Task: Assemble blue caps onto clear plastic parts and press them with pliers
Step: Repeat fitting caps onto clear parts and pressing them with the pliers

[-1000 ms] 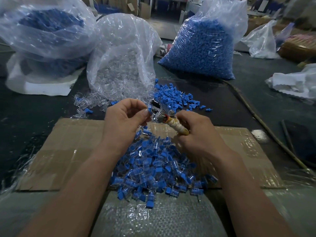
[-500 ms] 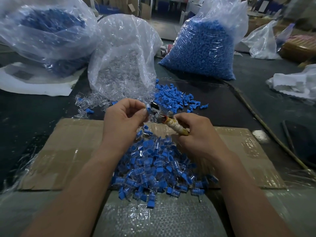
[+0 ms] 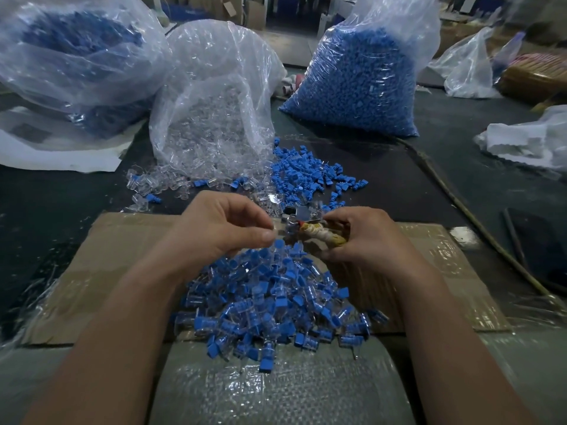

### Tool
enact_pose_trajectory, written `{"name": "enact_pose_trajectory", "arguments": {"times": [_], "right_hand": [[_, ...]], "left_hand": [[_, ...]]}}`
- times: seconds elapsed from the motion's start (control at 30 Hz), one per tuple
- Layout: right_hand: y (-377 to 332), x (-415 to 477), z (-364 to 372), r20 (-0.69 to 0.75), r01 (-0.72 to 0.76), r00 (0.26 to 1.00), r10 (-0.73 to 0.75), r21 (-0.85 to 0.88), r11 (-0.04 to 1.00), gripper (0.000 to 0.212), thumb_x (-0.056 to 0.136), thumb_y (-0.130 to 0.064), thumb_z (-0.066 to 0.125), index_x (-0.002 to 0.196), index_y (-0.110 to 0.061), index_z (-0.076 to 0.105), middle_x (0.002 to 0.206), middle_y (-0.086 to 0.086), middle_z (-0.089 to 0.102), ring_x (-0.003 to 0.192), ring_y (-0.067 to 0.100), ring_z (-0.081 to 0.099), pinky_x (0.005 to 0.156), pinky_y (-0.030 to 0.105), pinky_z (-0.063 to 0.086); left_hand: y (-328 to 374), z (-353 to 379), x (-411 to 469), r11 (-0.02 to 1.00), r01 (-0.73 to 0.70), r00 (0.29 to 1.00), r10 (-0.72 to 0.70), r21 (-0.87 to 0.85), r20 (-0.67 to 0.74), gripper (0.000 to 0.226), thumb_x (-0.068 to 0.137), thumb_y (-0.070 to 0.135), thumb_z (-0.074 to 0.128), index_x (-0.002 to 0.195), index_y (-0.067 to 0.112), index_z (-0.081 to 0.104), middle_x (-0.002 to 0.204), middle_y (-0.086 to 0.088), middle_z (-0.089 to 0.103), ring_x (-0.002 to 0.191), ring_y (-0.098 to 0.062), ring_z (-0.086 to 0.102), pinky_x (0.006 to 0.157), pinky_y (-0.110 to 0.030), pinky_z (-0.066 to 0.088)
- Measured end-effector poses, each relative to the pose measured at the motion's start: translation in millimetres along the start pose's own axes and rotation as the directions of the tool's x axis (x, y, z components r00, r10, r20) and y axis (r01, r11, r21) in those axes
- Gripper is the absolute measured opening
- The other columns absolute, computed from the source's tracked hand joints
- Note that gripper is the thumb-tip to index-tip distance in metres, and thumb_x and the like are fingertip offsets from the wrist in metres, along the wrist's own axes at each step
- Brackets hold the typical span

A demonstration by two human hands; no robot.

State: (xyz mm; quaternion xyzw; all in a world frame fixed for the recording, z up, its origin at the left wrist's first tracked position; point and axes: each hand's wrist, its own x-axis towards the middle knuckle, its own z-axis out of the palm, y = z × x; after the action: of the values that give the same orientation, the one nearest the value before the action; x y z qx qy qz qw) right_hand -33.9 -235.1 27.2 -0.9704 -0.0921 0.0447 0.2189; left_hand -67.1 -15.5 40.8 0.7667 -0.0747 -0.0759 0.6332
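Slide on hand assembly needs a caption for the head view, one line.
Right hand grips cloth-wrapped pliers as left hand pinches a small part beside them, above a pile of capped pieces.

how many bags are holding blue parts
2: the left bag and the right bag. The middle bag holds clear parts; the crumpled bag further right is hard to read.

The left hand pinches a small clear part at the head of the pliers. The right hand grips their cloth-wrapped handles, above a pile of blue-capped parts on cardboard.
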Motion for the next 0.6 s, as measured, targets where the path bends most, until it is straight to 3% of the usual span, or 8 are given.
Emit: {"name": "enact_pose_trajectory", "arguments": {"times": [0.1, 0.2, 0.3, 0.43, 0.53, 0.6], "right_hand": [[4, 0, 0, 0.005, -0.013, 1.000, 0.013, -0.011, 1.000, 0.070, 0.061, -0.037, 0.082, 0.125, -0.028, 0.055, 0.119, -0.006, 0.060, 0.104, 0.013, 0.053, 0.087, 0.034, 0.046], [5, 0, 1, 0.031, -0.016, 0.999, 0.016, -0.004, 1.000, 0.076, 0.059, -0.040, 0.083, 0.128, -0.029, 0.052, 0.124, -0.007, 0.056, 0.101, 0.008, 0.047, 0.081, 0.028, 0.039], [7, 0, 1, 0.060, -0.026, 0.998, 0.024, 0.030, 0.999, 0.077, 0.059, -0.042, 0.083, 0.128, -0.030, 0.050, 0.126, -0.008, 0.053, 0.097, 0.005, 0.040, 0.078, 0.027, 0.034], [10, 0, -1, 0.099, -0.035, 0.995, 0.028, 0.067, 0.997, 0.063, 0.068, -0.051, 0.073, 0.124, -0.033, 0.052, 0.117, -0.011, 0.053, 0.091, 0.003, 0.041, 0.070, 0.025, 0.032], [13, 1, -1, 0.087, -0.040, 0.996, 0.034, 0.069, 0.997, 0.055, 0.073, -0.056, 0.066, 0.121, -0.033, 0.055, 0.113, -0.013, 0.055, 0.092, 0.005, 0.045, 0.075, 0.028, 0.035], [14, 1, -1, 0.081, -0.055, 0.996, 0.049, 0.079, 0.995, 0.054, 0.072, -0.057, 0.066, 0.120, -0.034, 0.056, 0.113, -0.013, 0.056, 0.093, 0.005, 0.046, 0.075, 0.028, 0.036]], "left_hand": [[1, 2, 0, 1.000, -0.013, 0.999, 0.013, 0.006, 0.044, 0.007, 0.055, 0.016, 0.073, 0.061, 0.013, 0.071, 0.057, 0.000, 0.067, 0.051, -0.001, 0.059, 0.050, -0.009, 0.044], [1, 1, -2, 1.000, -0.008, 0.999, 0.008, 0.011, 0.035, 0.014, 0.060, 0.026, 0.069, 0.061, 0.012, 0.069, 0.051, 0.002, 0.063, 0.040, 0.002, 0.050, 0.042, -0.008, 0.038], [-8, -4, 4, 0.997, 0.004, 0.983, 0.010, 0.077, -0.185, 0.016, 0.070, 0.030, 0.067, 0.067, 0.014, 0.068, 0.053, 0.006, 0.063, 0.038, 0.004, 0.046, 0.040, -0.008, 0.036], [-21, -19, 19, 0.974, 0.094, 0.868, 0.021, 0.206, -0.496, 0.003, 0.082, 0.017, 0.066, 0.081, 0.016, 0.068, 0.062, 0.006, 0.061, 0.053, -0.005, 0.053, 0.046, -0.017, 0.045], [-23, -28, 30, 0.911, 0.148, 0.836, 0.094, 0.386, -0.541, 0.016, 0.082, 0.015, 0.067, 0.098, 0.015, 0.068, 0.080, 0.005, 0.063, 0.072, -0.007, 0.057, 0.070, -0.021, 0.045], [-21, -31, 41, 0.874, 0.153, 0.844, 0.127, 0.462, -0.521, 0.024, 0.082, 0.014, 0.067, 0.106, 0.013, 0.066, 0.088, 0.001, 0.063, 0.081, -0.013, 0.058, 0.077, -0.027, 0.043]]}}
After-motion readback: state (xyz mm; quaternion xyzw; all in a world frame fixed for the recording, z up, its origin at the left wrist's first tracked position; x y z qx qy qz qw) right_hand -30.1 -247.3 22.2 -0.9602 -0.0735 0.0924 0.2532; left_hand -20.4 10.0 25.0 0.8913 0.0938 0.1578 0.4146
